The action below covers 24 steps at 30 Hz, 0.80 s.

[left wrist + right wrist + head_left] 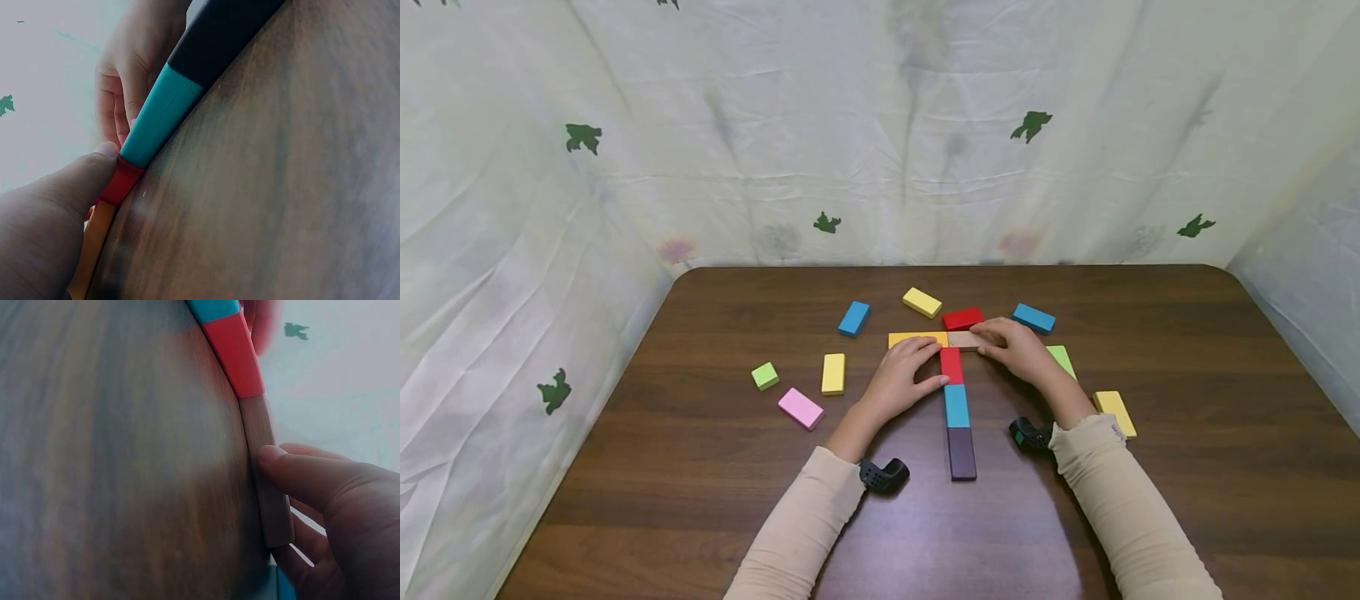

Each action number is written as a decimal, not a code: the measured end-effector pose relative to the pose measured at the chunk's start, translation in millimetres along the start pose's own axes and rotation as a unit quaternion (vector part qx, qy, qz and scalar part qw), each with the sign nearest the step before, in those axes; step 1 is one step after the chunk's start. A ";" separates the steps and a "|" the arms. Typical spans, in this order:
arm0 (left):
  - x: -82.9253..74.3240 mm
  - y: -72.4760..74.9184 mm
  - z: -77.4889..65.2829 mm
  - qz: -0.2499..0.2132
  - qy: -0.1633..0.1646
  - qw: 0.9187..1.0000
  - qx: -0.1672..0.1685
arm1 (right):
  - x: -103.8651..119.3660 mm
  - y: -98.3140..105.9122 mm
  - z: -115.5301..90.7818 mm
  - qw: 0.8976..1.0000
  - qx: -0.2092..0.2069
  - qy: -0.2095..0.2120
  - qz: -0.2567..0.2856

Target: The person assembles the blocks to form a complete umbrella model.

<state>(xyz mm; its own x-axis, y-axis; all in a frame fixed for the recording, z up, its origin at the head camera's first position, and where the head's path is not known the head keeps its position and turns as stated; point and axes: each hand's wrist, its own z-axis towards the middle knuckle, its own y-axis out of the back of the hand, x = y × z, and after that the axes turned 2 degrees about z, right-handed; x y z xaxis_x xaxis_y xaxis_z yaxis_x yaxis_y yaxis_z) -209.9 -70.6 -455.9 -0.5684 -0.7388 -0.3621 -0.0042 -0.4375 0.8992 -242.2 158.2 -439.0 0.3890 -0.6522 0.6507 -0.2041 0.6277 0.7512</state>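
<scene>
Red (952, 367), light blue (957, 407) and dark purple (962, 455) blocks form a straight line end to end toward the person. Across its far end lie a yellow-orange block (910, 339) and a plain wooden block (961, 340), end to end. My left hand (897, 377) rests beside the red block, its thumb (94, 165) touching that block and its fingers on the yellow-orange one. My right hand (1021, 352) pinches the wooden block, thumb (300, 472) on the near side; its other fingers are partly hidden behind the block.
Another red block (962, 319) lies just behind the row. Blue (854, 319), yellow (922, 302), pink (801, 408) and green (765, 376) blocks are scattered left and behind. Blue (1033, 318), green (1062, 360) and yellow (1116, 414) ones lie right.
</scene>
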 end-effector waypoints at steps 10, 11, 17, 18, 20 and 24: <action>-1.6 -0.3 1.4 0.001 -0.001 1.000 -0.004 | -0.7 0.8 -1.5 1.000 -0.001 0.002 0.007; -2.0 -0.1 1.8 0.001 0.000 1.000 -0.003 | -1.0 0.8 -1.5 1.000 -0.001 0.002 0.008; -5.2 1.1 5.8 0.006 0.011 1.000 -0.010 | -2.6 0.5 -0.4 1.000 -0.002 0.006 0.014; -5.8 1.1 6.9 0.004 0.011 1.000 -0.013 | -2.8 0.4 -0.1 1.000 -0.001 0.006 0.014; -7.1 0.9 9.3 -0.001 0.007 1.000 -0.019 | -3.5 0.0 0.8 1.000 -0.001 0.007 0.013; -8.5 -0.6 13.6 0.000 0.008 1.000 -0.013 | -4.7 -0.7 1.9 1.000 -0.001 0.007 0.013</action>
<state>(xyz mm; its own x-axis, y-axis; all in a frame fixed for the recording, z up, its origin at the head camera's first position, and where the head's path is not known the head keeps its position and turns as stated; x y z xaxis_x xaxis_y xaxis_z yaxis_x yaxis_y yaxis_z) -216.3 -57.1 -450.0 -0.5552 -0.7470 -0.3658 0.0171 -0.4500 0.8929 -245.6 160.0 -442.3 0.3963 -0.6297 0.6681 -0.2126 0.6450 0.7340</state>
